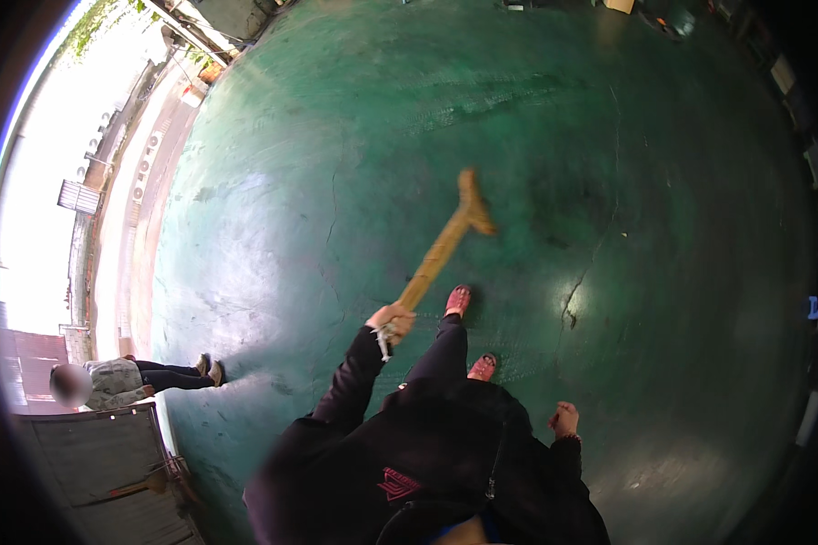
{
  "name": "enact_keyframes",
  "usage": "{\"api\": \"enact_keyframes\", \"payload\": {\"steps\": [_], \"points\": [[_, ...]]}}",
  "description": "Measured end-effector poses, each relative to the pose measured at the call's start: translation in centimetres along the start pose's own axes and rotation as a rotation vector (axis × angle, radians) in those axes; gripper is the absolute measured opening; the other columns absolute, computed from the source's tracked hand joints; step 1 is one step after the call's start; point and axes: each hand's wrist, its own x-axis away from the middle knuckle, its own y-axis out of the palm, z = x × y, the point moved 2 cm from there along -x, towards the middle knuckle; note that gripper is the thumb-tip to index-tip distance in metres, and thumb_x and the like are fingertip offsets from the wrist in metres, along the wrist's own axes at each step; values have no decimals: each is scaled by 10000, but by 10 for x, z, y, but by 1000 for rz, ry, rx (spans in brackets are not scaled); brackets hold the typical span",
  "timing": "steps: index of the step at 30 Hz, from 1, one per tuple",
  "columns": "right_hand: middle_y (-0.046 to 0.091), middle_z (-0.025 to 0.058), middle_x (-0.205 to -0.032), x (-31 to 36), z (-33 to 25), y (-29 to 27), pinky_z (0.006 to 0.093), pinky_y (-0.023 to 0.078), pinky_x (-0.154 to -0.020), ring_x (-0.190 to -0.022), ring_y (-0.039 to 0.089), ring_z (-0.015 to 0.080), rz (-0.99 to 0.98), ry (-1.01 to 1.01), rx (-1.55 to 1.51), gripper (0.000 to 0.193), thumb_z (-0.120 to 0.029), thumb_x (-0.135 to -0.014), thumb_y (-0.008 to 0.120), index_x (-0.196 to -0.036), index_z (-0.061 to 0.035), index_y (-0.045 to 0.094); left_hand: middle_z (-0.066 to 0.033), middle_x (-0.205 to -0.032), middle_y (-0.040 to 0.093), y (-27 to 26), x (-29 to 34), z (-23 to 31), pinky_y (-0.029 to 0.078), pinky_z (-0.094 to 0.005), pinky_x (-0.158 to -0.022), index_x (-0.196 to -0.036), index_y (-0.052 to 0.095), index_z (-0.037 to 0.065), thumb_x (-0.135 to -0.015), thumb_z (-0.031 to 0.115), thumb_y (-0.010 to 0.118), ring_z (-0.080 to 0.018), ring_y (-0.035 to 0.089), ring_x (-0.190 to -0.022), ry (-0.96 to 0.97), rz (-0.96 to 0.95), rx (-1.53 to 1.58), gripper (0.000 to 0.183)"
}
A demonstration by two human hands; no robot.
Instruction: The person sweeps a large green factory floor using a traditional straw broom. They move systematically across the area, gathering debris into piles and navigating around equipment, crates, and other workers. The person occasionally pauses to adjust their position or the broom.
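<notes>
— Black jacket (450, 427) nearest; what's beyond it?
— Ahead of the jacket, a forked wooden stick (438, 259), green floor (336, 100) behind it, the left hand's (392, 320) fingers wrapped around its near end.
— And the right hand (565, 420)?
— Just right of the jacket, fingers loosely curled; whether they touch each other, I can't tell.

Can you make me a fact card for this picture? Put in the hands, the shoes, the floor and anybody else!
Left hand: gripping one end of a brown stick
Stick shape: long, forked at the far end
Right hand: out at the person's right, nothing seen in it
Shoes: reddish
Floor: green, cracked
Other person: standing off to the left
</notes>
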Motion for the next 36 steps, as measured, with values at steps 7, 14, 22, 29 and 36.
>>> {"api": "enact_keyframes", "payload": {"steps": [7, 14, 22, 29, 36], "points": [[450, 42, -514, -40, -95, 73, 276, 371, -349, -381, 445, 142, 8, -42, -44, 180, -40, -715, 421, -875, -64, 499, -3, -472, 334, -54, -4, 158, 228, -212, -270, -723, 382, 46, -710, -36, 443, -89, 300, -299, 470, 640, -148, 104], [467, 64, -527, -14, -128, 118, 277, 395, -356, -406, 490, 153, -7, 136, 282, 193, -46, -709, 441, -892, -22, 498, -74, -553, 439, -162, -99, 330, 388, -273, -415, -791, 467, -58, -711, 89, 468, -175, 457, -457, 482, 277, 156, 168], [477, 68, -547, -12, -203, 158, 265, 414, -381, -428, 498, 147, 109, 130, 134, 224, -35, -708, 439, -919, 6, 500, -158, -810, 526, -35, -277, 182, 407, -350, -713, -1068, 315, -17, -707, 451, 443, -291, 515, -752, 228, 930, -1040, 605], [489, 70, -555, -14, -254, 191, 260, 417, -404, -443, 498, 140, 53, -25, 302, 219, -41, -707, 450, -915, 4, 504, -57, -521, 432, 139, -369, 110, 341, -331, -412, -707, 357, 37, -686, 168, 553, -233, 429, -426, 31, 156, -1288, 236], [521, 83, -595, -44, -244, 134, 273, 441, -383, -451, 526, 149, 113, 115, 356, 219, -31, -699, 450, -903, -13, 528, 46, -421, 288, 226, -351, 126, 228, -187, -283, -568, 288, 127, -776, 45, 444, -36, 281, -304, -719, -115, -133, 273]]}}
